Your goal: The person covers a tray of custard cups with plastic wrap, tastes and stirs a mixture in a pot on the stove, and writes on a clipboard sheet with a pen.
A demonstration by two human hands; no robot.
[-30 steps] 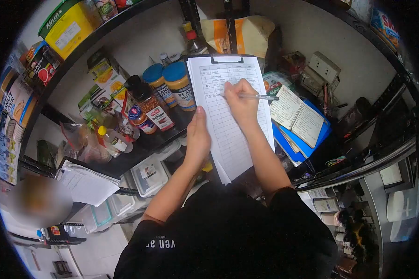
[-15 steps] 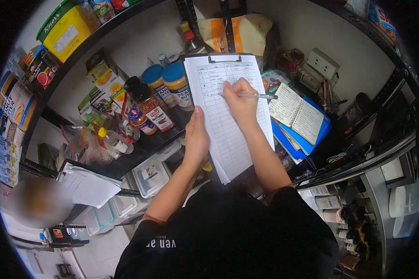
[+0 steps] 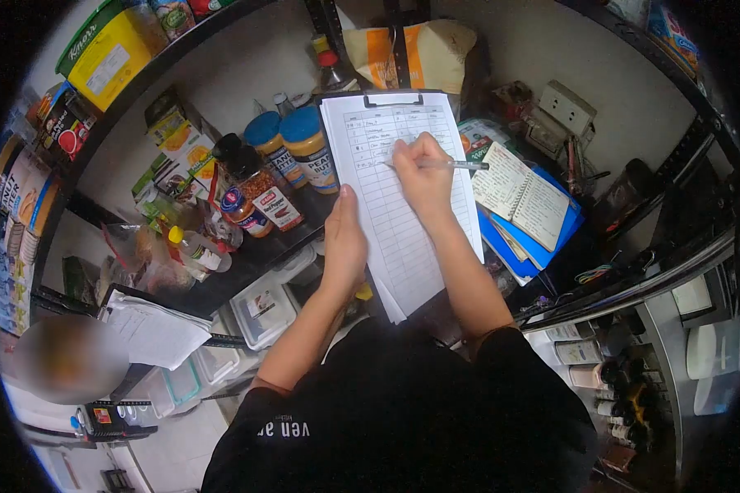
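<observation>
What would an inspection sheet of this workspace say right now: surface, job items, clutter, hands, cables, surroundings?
Surface: black shelf, crowded; no spill seen.
Job items: form on clipboard, top rows filled in; pen in use.
Clutter: peanut butter jars, red pepper jar and yellow-capped bottle to the left; open notebook on blue folder to the right.
Hands: left hand grips the clipboard's left side; right hand holds the pen at the form.
Cables: thin coloured wires near the folder; ends unclear.
Surroundings: wall socket behind; lidded tub below.
</observation>
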